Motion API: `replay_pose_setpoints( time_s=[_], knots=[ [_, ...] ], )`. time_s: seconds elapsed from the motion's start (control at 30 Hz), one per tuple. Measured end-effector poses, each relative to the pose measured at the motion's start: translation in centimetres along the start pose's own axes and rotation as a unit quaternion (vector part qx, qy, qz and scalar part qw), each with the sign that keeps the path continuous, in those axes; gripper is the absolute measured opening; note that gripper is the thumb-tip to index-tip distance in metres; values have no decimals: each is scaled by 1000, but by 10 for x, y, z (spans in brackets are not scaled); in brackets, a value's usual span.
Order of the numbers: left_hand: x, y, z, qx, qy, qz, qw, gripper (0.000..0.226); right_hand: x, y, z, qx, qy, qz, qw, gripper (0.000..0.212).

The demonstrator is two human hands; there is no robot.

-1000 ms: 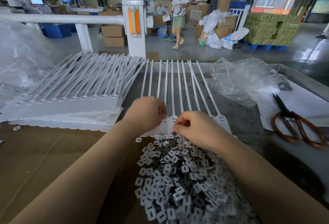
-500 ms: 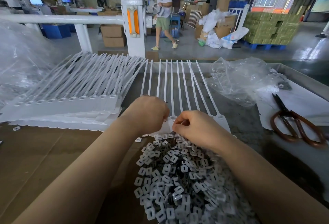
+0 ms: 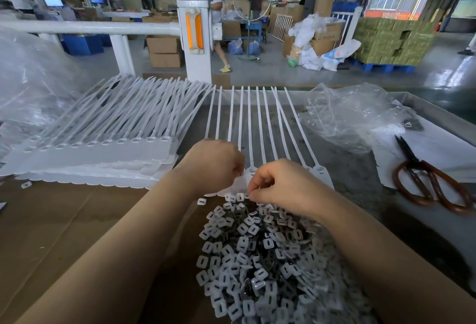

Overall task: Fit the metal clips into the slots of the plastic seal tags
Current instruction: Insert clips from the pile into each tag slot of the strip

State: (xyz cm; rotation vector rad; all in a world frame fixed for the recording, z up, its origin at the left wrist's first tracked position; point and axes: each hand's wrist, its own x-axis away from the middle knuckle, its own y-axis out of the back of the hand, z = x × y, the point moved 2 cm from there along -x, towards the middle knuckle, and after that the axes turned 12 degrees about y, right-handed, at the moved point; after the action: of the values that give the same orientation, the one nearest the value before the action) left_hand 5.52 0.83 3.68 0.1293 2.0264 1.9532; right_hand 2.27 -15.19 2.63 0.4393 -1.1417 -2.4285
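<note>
A warehouse floor lies beyond my tabletop. At twelve o'clock from the clip pile, my left hand pinches a seal tag's head, and my right hand curls beside it; what it holds is hidden. Clips look light, stiff and slippery: pinch by the edges. Tags flex, so steady the head.

Factory floor — stacked cartons, pallets

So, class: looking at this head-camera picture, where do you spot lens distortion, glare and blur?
Head view: the white rail bows from wide-angle distortion; glare sheens the wet-looking floor and the clear plastic bag; the walking person is blurred, and the clip pile softens toward the bottom edge.
</note>
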Motion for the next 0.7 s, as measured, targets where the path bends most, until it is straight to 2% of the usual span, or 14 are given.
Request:
replay_pose_setpoints(
  time_s=[0.2,0.43,0.5,0.6,0.7],
  knots=[
    [0,-1,4,119,76,42,989,19,2,-2,2,19,12,73,997,15],
    [-2,-3,12,198,111,26,973,18,2,-4,4,46,52,70,995,3],
    [-2,-5,13,204,96,41,973,16,3,-4,5,41,58,70,995,2],
    [-1,-6,13,185,56,95,976,27,2,0,4,-3,55,49,997,5],
    [0,-1,16,180,59,119,975,31,2,6,2,-58,31,-14,998,7]
  ],
)
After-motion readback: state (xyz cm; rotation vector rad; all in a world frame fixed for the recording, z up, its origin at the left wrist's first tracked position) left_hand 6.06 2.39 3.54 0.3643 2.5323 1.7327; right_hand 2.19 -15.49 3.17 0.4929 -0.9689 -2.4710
